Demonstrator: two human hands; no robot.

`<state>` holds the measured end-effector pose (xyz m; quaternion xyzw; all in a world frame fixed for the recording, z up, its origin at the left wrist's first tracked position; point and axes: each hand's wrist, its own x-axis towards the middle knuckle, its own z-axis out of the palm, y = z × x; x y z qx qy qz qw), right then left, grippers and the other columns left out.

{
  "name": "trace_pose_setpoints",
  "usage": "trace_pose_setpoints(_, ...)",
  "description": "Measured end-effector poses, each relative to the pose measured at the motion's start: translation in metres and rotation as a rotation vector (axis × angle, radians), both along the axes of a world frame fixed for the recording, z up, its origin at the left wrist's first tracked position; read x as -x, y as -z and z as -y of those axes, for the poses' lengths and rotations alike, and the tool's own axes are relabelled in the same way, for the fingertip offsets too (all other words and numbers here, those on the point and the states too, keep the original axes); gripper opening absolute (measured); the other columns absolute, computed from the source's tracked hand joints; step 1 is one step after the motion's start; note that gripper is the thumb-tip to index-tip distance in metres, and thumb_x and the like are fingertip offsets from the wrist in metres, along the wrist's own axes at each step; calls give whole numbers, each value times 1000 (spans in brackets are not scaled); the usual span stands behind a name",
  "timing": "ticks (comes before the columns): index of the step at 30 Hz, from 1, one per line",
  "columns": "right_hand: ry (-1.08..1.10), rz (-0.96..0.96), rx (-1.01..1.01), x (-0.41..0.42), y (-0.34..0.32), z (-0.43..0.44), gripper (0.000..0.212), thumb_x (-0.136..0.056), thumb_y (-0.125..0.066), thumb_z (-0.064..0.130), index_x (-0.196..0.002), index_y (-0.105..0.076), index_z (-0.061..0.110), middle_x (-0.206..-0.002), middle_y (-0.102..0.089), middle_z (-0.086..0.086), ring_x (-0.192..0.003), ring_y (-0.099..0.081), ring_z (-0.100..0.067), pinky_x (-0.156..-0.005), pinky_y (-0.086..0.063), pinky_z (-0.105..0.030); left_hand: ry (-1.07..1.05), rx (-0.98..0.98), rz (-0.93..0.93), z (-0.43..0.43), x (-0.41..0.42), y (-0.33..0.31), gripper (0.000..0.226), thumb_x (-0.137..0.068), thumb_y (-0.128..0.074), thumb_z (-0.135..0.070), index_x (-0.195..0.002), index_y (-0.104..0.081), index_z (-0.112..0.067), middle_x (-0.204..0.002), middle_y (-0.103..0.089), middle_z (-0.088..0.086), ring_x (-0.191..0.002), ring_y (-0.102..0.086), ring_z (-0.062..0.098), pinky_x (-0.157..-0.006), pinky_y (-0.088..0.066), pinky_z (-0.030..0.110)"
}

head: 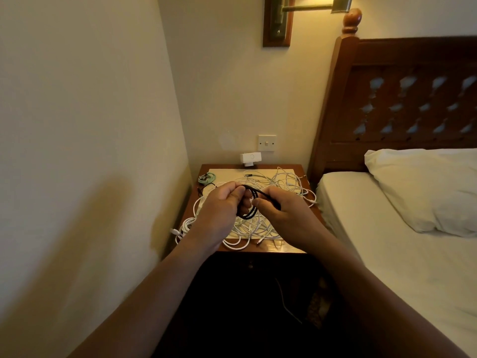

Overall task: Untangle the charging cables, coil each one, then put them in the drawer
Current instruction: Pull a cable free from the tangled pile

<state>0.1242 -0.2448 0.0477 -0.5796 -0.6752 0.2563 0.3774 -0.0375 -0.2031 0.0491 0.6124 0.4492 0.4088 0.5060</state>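
Observation:
A black cable [249, 212] hangs in a small coil of loops between my hands, above the bedside table. My left hand [221, 208] grips the top of the coil with curled fingers. My right hand [281, 211] pinches a strand of the same cable on its right side. Under them a tangle of white cables [260, 228] spreads over the wooden bedside table [289, 248], some loops hanging off its left edge. A coiled pale green cable [207, 177] lies at the table's back left corner. The drawer knob [249, 266] shows dimly on the dark front below; the drawer looks closed.
A white plug adapter [249, 158] sits in the wall behind the table, below a light switch [267, 142]. The wall runs close on the left. A bed [387, 241] with a white pillow [433, 189] and a carved headboard stands right beside the table.

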Motion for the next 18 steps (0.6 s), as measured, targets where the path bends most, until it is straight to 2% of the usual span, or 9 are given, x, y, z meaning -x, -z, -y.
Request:
trace_pose_setpoints(4, -55, -32, 15, -6, 2, 0, 16, -106, -54, 31, -99, -63, 20, -81, -60, 2, -70, -49, -10, -65, -40, -34, 7, -2, 1, 1, 1, 0, 30, -110, -42, -21, -95, -67, -14, -64, -56, -10, -63, -49, 8, -64, -44, 26)
trace_pose_setpoints(7, -64, -44, 12, -23, 7, -1, 16, -107, -51, 30, -104, -67, 26, -80, -61, 15, -71, -51, -3, -68, -43, -29, 57, 135, 184, -4, 10, -6, 26, -110, -41, -16, -94, -61, -9, -61, -48, -6, -51, -39, 6, -54, -31, 22)
trace_pose_setpoints(10, -59, 59, 4, -49, 13, -1, 20, -107, -51, 31, -105, -70, 36, -88, -66, 28, -82, -59, 0, -73, -47, -28, 76, 241, 336, -10, 26, -12, 24, -109, -39, -14, -94, -56, -6, -61, -45, -4, -49, -35, 7, -51, -25, 21)
trace_pose_setpoints(14, 30, 152, -36, -72, 21, 0, 19, -105, -55, 30, -109, -73, 33, -100, -72, 20, -96, -64, -2, -80, -51, -28, 26, 304, 412, -17, 38, -10, 25, -109, -39, -16, -93, -56, -7, -60, -44, -4, -47, -36, 6, -60, -25, 27)
trace_pose_setpoints(18, 197, 290, -172, -71, 23, -2, 20, -105, -57, 29, -113, -75, 23, -103, -76, 5, -88, -67, -13, -75, -57, -38, 92, 359, 484, -7, 26, -12, 25, -109, -38, -16, -94, -55, -6, -59, -42, -4, -46, -36, 6, -62, -25, 30)
